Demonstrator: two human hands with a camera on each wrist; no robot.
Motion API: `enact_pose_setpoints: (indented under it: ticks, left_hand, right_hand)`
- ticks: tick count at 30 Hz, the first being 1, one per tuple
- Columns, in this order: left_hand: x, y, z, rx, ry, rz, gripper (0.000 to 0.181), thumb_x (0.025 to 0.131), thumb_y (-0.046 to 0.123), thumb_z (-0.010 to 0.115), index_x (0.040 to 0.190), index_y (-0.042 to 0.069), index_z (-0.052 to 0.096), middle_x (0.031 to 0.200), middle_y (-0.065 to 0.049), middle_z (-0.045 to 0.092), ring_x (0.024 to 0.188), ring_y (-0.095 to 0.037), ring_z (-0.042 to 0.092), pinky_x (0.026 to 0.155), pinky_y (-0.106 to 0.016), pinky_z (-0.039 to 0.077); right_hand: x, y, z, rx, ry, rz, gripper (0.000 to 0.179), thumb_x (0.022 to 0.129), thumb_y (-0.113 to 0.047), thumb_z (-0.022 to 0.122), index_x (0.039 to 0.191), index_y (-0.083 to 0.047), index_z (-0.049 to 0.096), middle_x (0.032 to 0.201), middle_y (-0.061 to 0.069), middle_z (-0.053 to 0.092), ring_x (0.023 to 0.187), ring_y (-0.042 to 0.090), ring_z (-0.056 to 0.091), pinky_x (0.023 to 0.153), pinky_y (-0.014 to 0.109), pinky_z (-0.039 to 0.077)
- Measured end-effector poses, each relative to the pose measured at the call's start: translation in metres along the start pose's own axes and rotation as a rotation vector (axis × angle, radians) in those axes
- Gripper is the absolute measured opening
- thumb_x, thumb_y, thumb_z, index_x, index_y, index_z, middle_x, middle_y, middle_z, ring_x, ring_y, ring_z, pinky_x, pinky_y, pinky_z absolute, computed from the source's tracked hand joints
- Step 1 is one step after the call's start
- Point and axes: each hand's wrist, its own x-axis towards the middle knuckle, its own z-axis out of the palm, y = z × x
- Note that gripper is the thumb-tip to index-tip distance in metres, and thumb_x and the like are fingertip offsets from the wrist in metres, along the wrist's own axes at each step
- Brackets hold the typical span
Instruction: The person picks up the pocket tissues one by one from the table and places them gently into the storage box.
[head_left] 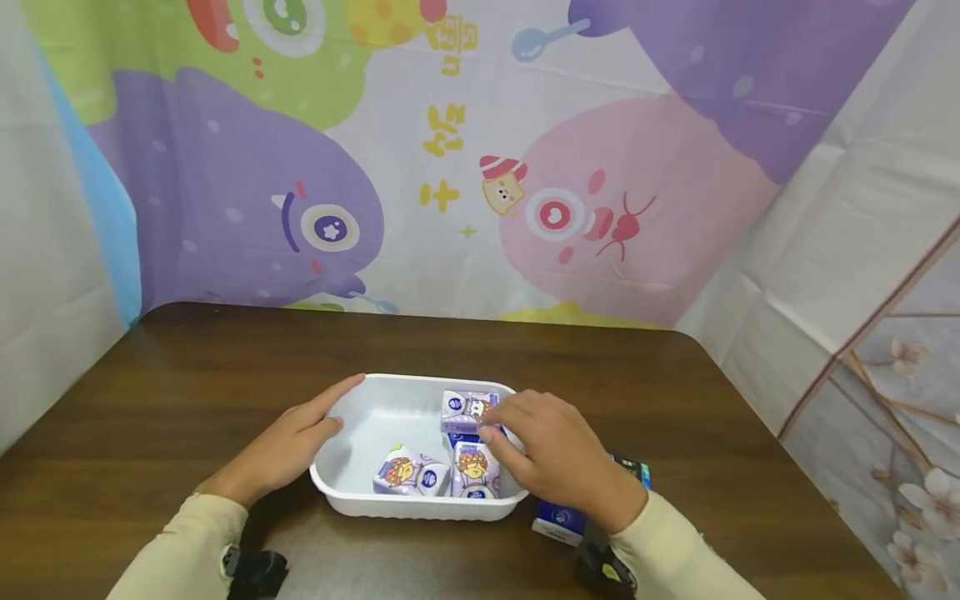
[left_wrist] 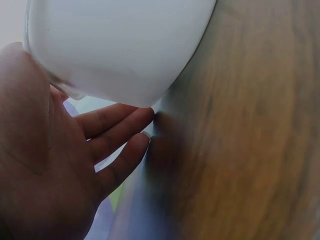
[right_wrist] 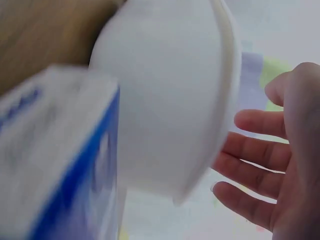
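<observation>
Head view shows a white tray [head_left: 408, 507] on the desk [head_left: 150, 400], with an upper pack [head_left: 457, 410] near its far right corner, a right-hand pack [head_left: 476, 473] in front of that, and a tilted pack [head_left: 408, 473] to the left. All three packs look light and a little soft, in printed wrapping that may be slick, so a gentle pinch across two opposite sides should suit them better than a hard squeeze that could crease them. The tray itself seems thin, stiff plastic, light enough to slide; its rim is the natural place to steady it. The left hand [head_left: 292, 442] does that at the left end, fingers extended and loose, gripping nothing firmly. The right hand [head_left: 551, 450] is loosely bent with a gap between thumb and fingers; its fingertips overlap the upper pack's right edge, but whether they touch cannot be told. Left wrist view adds what is hidden from above: fingers outside the tray wall, reaching low near the desk. Right wrist view shows those spread fingers with nothing visible between them, plus the large near face of a blue-and-white pack [right_wrist: 55, 150] outside the tray, which the right forearm partly covers from above.
</observation>
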Motion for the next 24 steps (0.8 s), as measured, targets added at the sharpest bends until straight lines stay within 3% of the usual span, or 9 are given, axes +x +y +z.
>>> enact_pose_setpoints:
  ticks: [5,9,16,24]
  left_hand:
    - [-0.001,0.003,0.000,0.003,0.001,-0.004,0.056,0.105,0.014,0.044,0.159,0.024,0.033,0.157,-0.015,0.038,0.139,-0.039,0.040,0.109,-0.062,0.032]
    - [-0.001,0.004,0.000,-0.003,0.002,-0.010,0.056,0.105,0.013,0.043,0.159,0.024,0.032,0.158,-0.015,0.036,0.139,-0.039,0.039,0.109,-0.063,0.031]
    - [-0.001,0.005,0.000,-0.006,-0.008,-0.020,0.057,0.104,0.012,0.043,0.159,0.024,0.031,0.159,-0.016,0.034,0.140,-0.040,0.038,0.110,-0.064,0.029]
    - [-0.002,0.005,0.002,-0.011,0.002,-0.008,0.058,0.103,0.009,0.042,0.159,0.021,0.030,0.159,-0.017,0.034,0.139,-0.040,0.038,0.110,-0.063,0.030]
  right_hand:
    - [-0.010,0.013,-0.008,-0.023,-0.003,0.099,0.020,0.100,-0.033,0.060,0.098,-0.019,0.073,0.096,-0.006,0.071,0.091,0.010,0.065,0.080,0.034,0.054]
    - [-0.015,0.022,-0.014,-0.043,-0.058,0.174,0.020,0.100,-0.033,0.061,0.099,-0.019,0.075,0.097,-0.007,0.072,0.088,0.010,0.065,0.079,0.034,0.054]
    - [-0.023,0.040,-0.024,-0.122,-0.274,0.379,0.021,0.096,-0.036,0.066,0.105,-0.019,0.075,0.100,-0.006,0.073,0.091,0.015,0.068,0.080,0.040,0.056]
    - [-0.036,0.058,-0.037,-0.154,-0.576,0.547,0.045,0.096,-0.044,0.064,0.125,-0.010,0.067,0.116,0.008,0.070,0.106,0.032,0.066,0.087,0.056,0.052]
